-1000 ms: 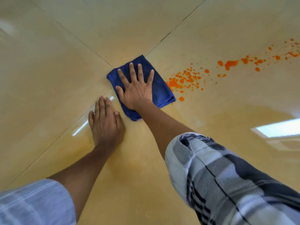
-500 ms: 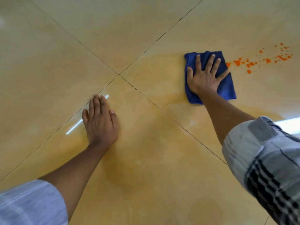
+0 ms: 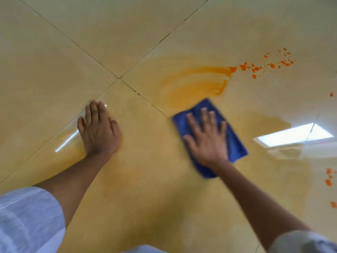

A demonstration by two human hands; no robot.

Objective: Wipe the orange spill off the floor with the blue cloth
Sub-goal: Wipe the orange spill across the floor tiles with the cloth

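The right hand [image 3: 207,138] lies flat on the blue cloth [image 3: 235,141], fingers spread wide, and pushes it down on the floor [image 3: 54,52]. The left hand [image 3: 98,130] rests flat on the floor well off to the side, fingers close together, and props the person up.

The cloth sits below a wet orange smear [image 3: 197,83]. Little orange drops [image 3: 269,65] wait farther up and to the right, and a few more drops [image 3: 328,178] sit at the right edge.

To wipe well, the person should probably press hard and sweep through the smear toward the drops, then turn the cloth to a clean side. Otherwise the orange may only spread.

The cloth is folded into a long shape. Its long side runs from upper left to lower right.
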